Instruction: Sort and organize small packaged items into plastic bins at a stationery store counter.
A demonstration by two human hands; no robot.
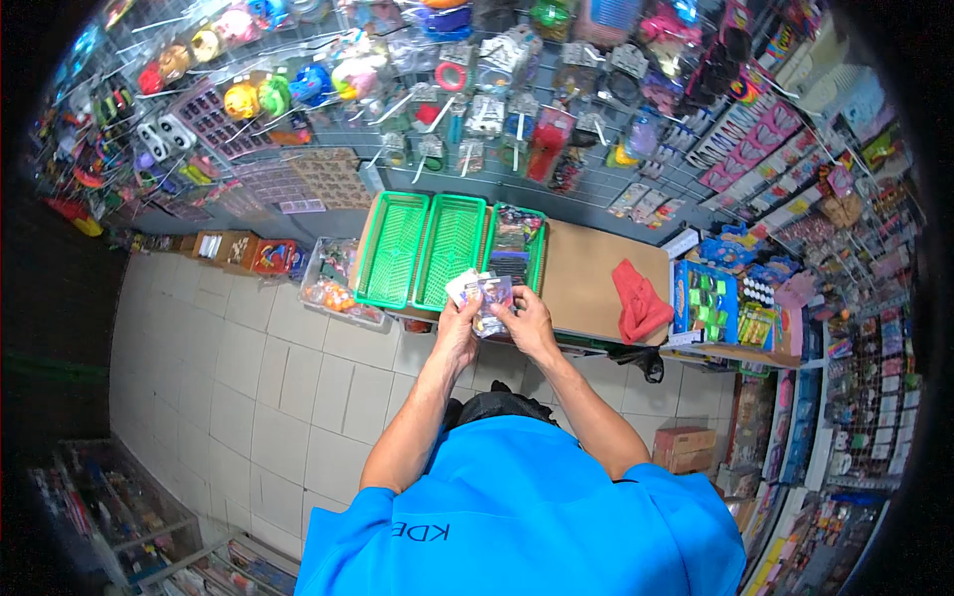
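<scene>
A small bunch of printed cards or flat packets (493,294) is held between my two hands, just off the front edge of a brown table (577,257). My left hand (456,331) grips its left side, where lighter pieces fan out. On the right side my right hand (528,320) pinches a darker piece with thumb and fingers. Beyond the hands stands a green plastic basket (542,257) holding packaged goods and dark flat packets. To its left are a middle green basket (456,197) and a left green basket (402,197), both with bare mesh bottoms showing.
A red cloth (637,305) lies crumpled on the table's right. Beside it are blue display boxes (704,302) of small goods. A clear plastic bin (328,279) stands left of the table. Hanging packets cover the wall rack (477,112). A cardboard box (683,449) sits at right behind.
</scene>
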